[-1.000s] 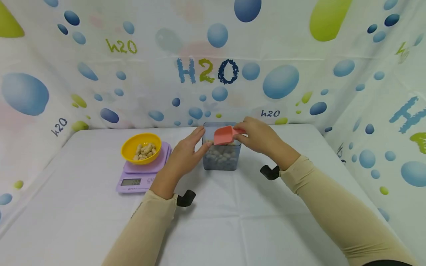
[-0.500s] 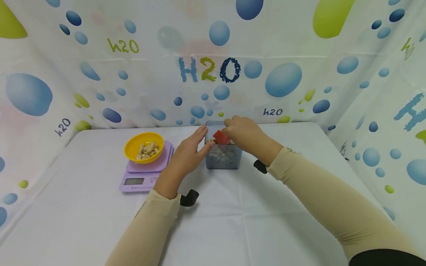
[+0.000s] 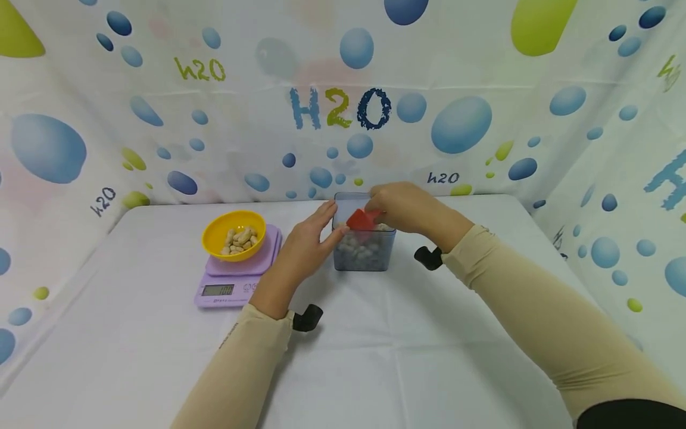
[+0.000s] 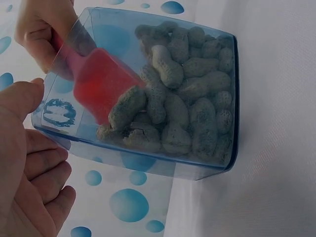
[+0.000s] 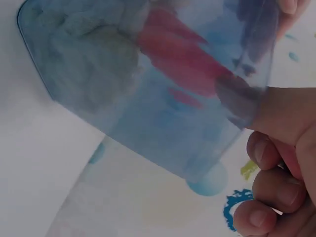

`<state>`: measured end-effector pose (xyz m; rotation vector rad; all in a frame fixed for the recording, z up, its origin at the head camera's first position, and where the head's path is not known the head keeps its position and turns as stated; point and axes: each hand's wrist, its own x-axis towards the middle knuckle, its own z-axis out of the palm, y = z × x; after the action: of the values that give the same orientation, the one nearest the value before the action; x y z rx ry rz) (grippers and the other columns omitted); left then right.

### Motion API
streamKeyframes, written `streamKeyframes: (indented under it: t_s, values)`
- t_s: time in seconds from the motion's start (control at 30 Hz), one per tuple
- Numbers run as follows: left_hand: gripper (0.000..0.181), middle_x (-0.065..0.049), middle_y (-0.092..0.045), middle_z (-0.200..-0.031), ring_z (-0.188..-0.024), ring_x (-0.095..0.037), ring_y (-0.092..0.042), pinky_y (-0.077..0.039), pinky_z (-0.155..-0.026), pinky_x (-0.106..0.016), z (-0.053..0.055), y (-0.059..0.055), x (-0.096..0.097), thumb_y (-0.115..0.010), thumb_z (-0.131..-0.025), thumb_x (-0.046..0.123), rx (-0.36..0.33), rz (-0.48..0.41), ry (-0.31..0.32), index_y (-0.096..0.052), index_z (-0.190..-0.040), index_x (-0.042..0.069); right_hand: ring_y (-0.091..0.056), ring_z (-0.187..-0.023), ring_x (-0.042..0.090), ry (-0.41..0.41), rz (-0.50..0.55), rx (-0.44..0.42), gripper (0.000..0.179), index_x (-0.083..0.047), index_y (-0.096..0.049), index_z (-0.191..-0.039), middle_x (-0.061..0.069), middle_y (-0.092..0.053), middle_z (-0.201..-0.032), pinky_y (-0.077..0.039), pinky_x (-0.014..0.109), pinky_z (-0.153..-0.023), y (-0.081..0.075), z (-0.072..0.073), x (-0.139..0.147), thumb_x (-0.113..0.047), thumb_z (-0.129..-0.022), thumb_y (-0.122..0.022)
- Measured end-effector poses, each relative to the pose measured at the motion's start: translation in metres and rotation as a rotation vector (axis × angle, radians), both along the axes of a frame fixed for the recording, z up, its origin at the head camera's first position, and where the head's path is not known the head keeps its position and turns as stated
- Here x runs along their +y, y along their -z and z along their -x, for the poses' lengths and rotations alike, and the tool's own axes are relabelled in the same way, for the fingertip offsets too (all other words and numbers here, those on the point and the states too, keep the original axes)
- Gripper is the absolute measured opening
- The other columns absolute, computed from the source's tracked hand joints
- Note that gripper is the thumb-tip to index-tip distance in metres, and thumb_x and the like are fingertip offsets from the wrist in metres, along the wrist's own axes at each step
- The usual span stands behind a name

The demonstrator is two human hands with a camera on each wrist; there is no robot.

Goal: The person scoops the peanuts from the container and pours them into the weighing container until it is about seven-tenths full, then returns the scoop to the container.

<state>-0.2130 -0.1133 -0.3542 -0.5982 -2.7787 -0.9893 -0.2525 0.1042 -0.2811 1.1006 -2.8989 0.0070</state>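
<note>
A clear blue-grey plastic container (image 3: 343, 262) part-filled with unshelled peanuts (image 4: 202, 81) stands upright near the back of the table. At its left side is my left hand (image 3: 302, 247), thumb and fingers extended against the rim and wall. My right hand (image 3: 412, 208) grips the handle of a red scoop (image 3: 360, 220) and reaches over the container's right edge. Through the wall in the left wrist view, the scoop's blade (image 4: 106, 81) points down into the peanuts. The right wrist view is blurred; the scoop shows pink through the plastic there.
To the left, a yellow bowl (image 3: 210, 241) holding several peanuts (image 3: 240, 240) sits on a purple kitchen scale (image 3: 243, 292) whose display appears to read 100. A white cloth (image 3: 343, 369) covers the table. Behind it hangs a patterned curtain (image 3: 241, 131).
My right hand has lowered the scoop from above the rim into the container, then shifted it slightly right. My left hand stays at the container's side.
</note>
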Motion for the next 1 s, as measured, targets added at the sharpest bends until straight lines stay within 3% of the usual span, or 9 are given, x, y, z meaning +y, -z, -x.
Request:
streamKeyframes:
  t_s: [0.3, 0.47, 0.63, 0.83, 1.0]
  values:
    - [0.068, 0.002, -0.027, -0.162, -0.149, -0.017, -0.027, -0.030, -0.119, -0.043, 0.000, 0.000, -0.002, -0.050, -0.099, 0.052, 0.007, -0.014, -0.012, -0.030, -0.156, 0.019, -0.056, -0.084, 0.019, 0.074, 0.074, -0.086, 0.025, -0.014, -0.075, -0.114, 0.001, -0.064, -0.091, -0.052, 0.031, -0.078, 0.010, 0.004, 0.001, -0.022, -0.090, -0.073]
    - [0.069, 0.003, -0.027, -0.162, -0.149, -0.017, -0.027, -0.031, -0.118, -0.043, 0.000, 0.002, 0.000, -0.050, -0.098, 0.054, -0.011, -0.017, -0.018, -0.030, -0.156, 0.021, -0.060, -0.092, 0.022, 0.091, 0.176, -0.153, 0.032, -0.009, -0.073, -0.117, 0.005, -0.070, -0.103, -0.054, 0.037, -0.084, 0.007, 0.003, 0.008, -0.024, -0.089, -0.074]
    - [0.069, 0.004, -0.026, -0.162, -0.149, -0.017, -0.027, -0.031, -0.118, -0.043, 0.001, 0.003, 0.001, -0.047, -0.098, 0.056, -0.008, -0.015, -0.018, -0.029, -0.156, 0.022, -0.061, -0.099, 0.024, 0.139, 0.266, -0.193, 0.034, -0.007, -0.072, -0.119, 0.008, -0.071, -0.113, -0.054, 0.040, -0.089, 0.016, 0.004, 0.008, -0.027, -0.092, -0.070]
    - [0.068, 0.002, -0.027, -0.162, -0.149, -0.017, -0.028, -0.031, -0.118, -0.043, 0.001, 0.004, 0.001, -0.047, -0.099, 0.054, 0.008, -0.025, -0.015, -0.029, -0.156, 0.022, -0.062, -0.108, 0.024, 0.177, 0.316, -0.176, 0.033, -0.009, -0.070, -0.122, 0.008, -0.070, -0.118, -0.053, 0.042, -0.095, 0.024, 0.000, 0.013, -0.027, -0.094, -0.068]
    - [0.068, 0.004, -0.025, -0.162, -0.149, -0.016, -0.026, -0.030, -0.119, -0.042, 0.000, 0.004, 0.001, -0.046, -0.098, 0.056, -0.011, -0.025, -0.023, -0.029, -0.156, 0.024, -0.059, -0.099, 0.023, 0.208, 0.346, -0.174, 0.036, -0.012, -0.070, -0.124, 0.007, -0.067, -0.111, -0.053, 0.039, -0.085, 0.022, -0.005, 0.018, -0.031, -0.093, -0.068]
